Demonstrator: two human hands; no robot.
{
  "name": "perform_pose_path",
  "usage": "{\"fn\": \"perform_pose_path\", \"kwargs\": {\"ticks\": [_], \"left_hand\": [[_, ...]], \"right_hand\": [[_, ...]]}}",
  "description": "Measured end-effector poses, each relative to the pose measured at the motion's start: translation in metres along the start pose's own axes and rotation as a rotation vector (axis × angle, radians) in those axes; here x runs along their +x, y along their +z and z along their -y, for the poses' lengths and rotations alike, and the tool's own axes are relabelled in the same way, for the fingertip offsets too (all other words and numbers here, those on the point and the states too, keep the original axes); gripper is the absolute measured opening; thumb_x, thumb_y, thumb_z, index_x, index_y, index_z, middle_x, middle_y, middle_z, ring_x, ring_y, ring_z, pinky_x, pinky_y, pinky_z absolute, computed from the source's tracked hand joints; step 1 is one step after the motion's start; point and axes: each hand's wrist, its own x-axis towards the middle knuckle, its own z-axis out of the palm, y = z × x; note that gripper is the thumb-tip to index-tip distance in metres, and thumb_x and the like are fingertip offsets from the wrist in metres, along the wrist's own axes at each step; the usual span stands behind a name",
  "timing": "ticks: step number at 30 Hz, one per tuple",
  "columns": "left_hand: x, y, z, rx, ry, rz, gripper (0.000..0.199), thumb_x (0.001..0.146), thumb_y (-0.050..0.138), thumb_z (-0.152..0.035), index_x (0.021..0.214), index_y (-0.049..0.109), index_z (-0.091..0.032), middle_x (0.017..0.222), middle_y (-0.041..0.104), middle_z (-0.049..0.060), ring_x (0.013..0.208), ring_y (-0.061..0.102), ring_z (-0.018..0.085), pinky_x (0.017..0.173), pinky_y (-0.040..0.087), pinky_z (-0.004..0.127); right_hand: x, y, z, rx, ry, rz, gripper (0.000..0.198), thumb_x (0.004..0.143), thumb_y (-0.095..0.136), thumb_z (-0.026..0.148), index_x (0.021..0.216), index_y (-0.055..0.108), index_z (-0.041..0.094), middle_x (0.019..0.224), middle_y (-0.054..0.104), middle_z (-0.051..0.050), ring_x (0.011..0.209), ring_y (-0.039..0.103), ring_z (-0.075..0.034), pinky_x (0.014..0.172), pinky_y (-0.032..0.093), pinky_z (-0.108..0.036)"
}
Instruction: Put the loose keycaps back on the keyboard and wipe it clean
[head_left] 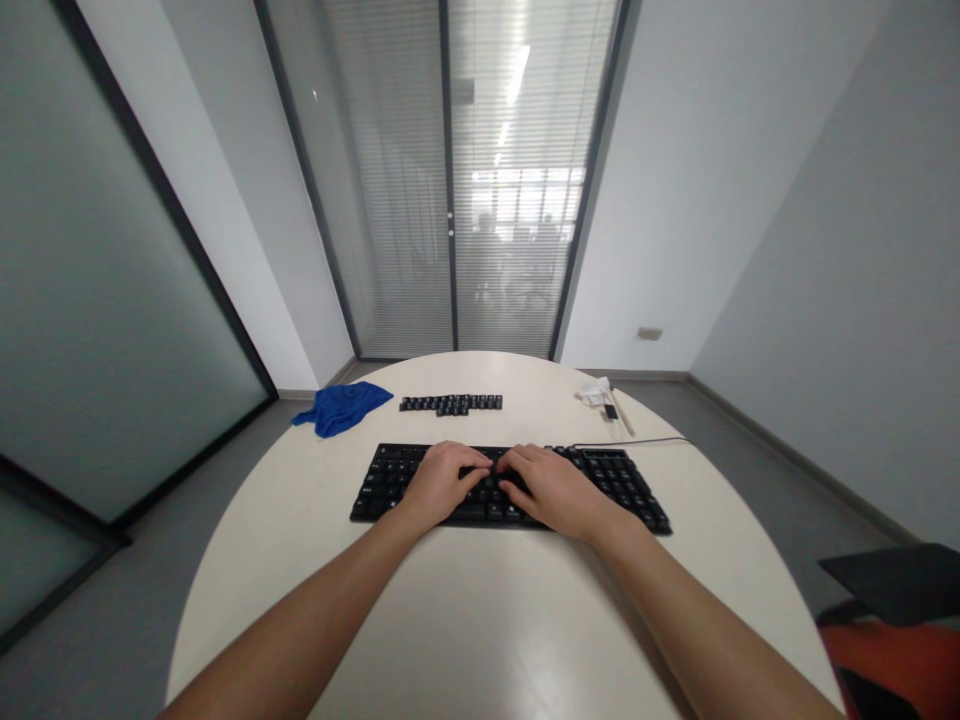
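1. Blue cloth (343, 408): crumpled on the table (457, 640).
2. Keyboard (480, 510): flat across the middle.
3. Left hand (444, 482): thumb and forefinger close together over the keyboard; pinching cannot be told.
4. Keycaps (451, 404): rows behind the keyboard.
5. Right hand (551, 487): fingers curled over the keyboard; grip cannot be told.
6. Tissue (594, 391): beside a stick (622, 412).

The keyboard (487, 510) is black, the cloth (343, 408) deep blue, the tabletop (480, 620) cream.
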Motion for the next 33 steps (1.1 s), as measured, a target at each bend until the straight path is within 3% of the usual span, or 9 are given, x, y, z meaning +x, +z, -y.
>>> {"fn": "perform_pose_path", "kwargs": {"ticks": [8, 19, 25, 33], "left_hand": [[0.000, 0.002, 0.002, -0.105, -0.098, -0.041, 0.007, 0.083, 0.073, -0.020, 0.086, 0.077, -0.024, 0.096, 0.077, 0.001, 0.094, 0.070, 0.021, 0.094, 0.050, 0.035], [-0.006, -0.009, -0.016, 0.105, 0.063, -0.008, 0.023, 0.095, 0.055, -0.024, 0.088, 0.077, -0.023, 0.100, 0.074, 0.005, 0.096, 0.066, 0.022, 0.095, 0.048, 0.038], [-0.014, -0.018, -0.017, 0.184, 0.176, 0.079, 0.025, 0.092, 0.054, -0.022, 0.104, 0.076, -0.026, 0.113, 0.071, 0.006, 0.106, 0.063, 0.024, 0.098, 0.048, 0.040], [-0.015, -0.018, -0.014, 0.179, 0.167, 0.081, 0.027, 0.093, 0.053, -0.020, 0.111, 0.073, -0.023, 0.114, 0.074, 0.005, 0.107, 0.065, 0.024, 0.099, 0.048, 0.041]], "right_hand": [[0.000, 0.000, 0.000, 0.009, -0.004, -0.003, 0.015, 0.097, 0.055, 0.025, 0.108, 0.062, 0.018, 0.106, 0.067, -0.009, 0.099, 0.060, -0.022, 0.090, 0.045, -0.035], [0.000, -0.002, -0.001, 0.021, -0.023, -0.008, 0.016, 0.097, 0.054, 0.026, 0.109, 0.063, 0.019, 0.106, 0.067, -0.008, 0.098, 0.061, -0.022, 0.089, 0.046, -0.035], [0.001, 0.000, 0.000, 0.023, -0.025, -0.020, 0.019, 0.097, 0.054, 0.026, 0.112, 0.063, 0.019, 0.108, 0.067, -0.008, 0.101, 0.060, -0.022, 0.091, 0.045, -0.035], [0.002, 0.003, -0.001, 0.041, -0.030, -0.026, 0.023, 0.098, 0.053, 0.026, 0.117, 0.064, 0.018, 0.109, 0.070, -0.009, 0.102, 0.061, -0.023, 0.092, 0.046, -0.037]]}}
